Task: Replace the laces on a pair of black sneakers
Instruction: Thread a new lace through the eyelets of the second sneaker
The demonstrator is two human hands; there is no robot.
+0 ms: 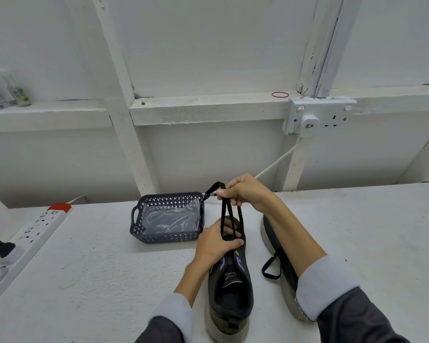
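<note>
Bright, even, diffuse light, cool grey-white cast, no glare, faint soft shadows by basket (166, 237) & power strip (35, 233), wide-angle bend twd edges, bottles (19, 91) far left blurry, sneaker (233, 293) interior murky, centre fairly sharp.

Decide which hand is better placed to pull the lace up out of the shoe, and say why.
Right. The right hand pinches the lace strands above the shoe, while the left hand grips the shoe's front, steadying it.
</note>
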